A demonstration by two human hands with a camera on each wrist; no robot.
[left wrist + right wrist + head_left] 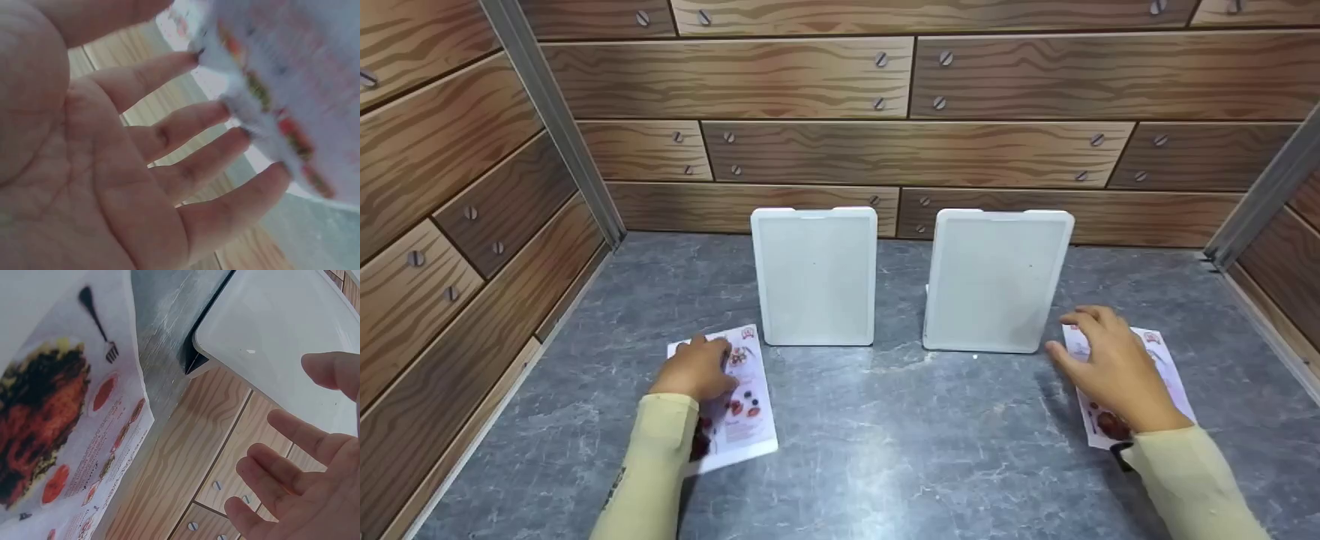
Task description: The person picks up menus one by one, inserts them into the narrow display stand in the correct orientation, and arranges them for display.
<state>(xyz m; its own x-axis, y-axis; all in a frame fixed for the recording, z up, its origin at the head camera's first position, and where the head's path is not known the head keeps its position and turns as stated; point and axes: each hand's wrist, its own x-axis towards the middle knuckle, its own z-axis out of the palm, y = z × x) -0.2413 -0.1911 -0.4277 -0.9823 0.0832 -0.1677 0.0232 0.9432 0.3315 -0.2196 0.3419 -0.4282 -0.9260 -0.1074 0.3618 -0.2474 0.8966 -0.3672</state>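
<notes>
At the left, we see the cream-sleeved left hand [694,367] with its fingers loosely extended and fingertips touching a white paper sheet [735,435] printed with colourful food pictures. That sheet is over the grey marbled counter [870,442], left of and nearer us than an upright white rectangular panel [816,277]. Just right of that panel we see a matching white rectangular board [994,285]. Farther right of the panel, the right hand [1110,367], fingers relaxed and holding nothing, hovers above a second food-printed paper sheet [1168,371].
</notes>
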